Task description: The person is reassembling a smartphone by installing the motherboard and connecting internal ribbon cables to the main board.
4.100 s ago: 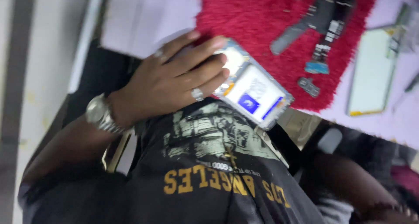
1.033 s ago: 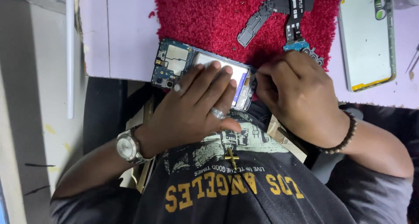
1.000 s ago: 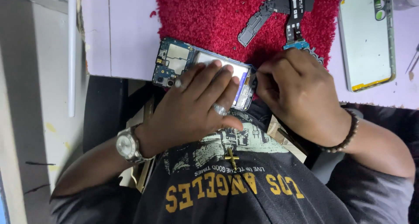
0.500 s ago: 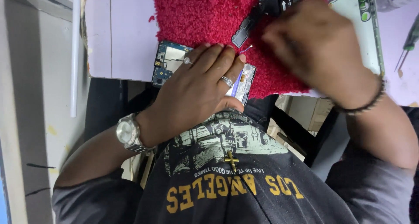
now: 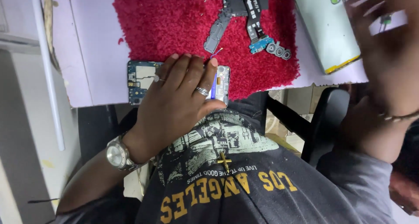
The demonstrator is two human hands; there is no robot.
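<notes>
The left hand (image 5: 179, 97) lies flat on an opened phone (image 5: 144, 80) at the table (image 5: 96, 54) edge, fingers wrapped over it. Beyond, loose parts (image 5: 257, 32) lie on a red mat (image 5: 174, 23). The right hand (image 5: 384, 45) is blurred; its grip cannot be told.

Table: pale lilac top (image 5: 94, 54), its near edge running left to right across the middle; a scalloped edge at the right
Mat: shaggy red rug (image 5: 174, 23) laid on the tabletop, reaching the far edge of view
Chair: black armrest (image 5: 325, 119) near right, below the table edge
Floor: pale grey surface (image 5: 26, 132) at left; faint yellow marks
Light: soft, even, indoor
</notes>
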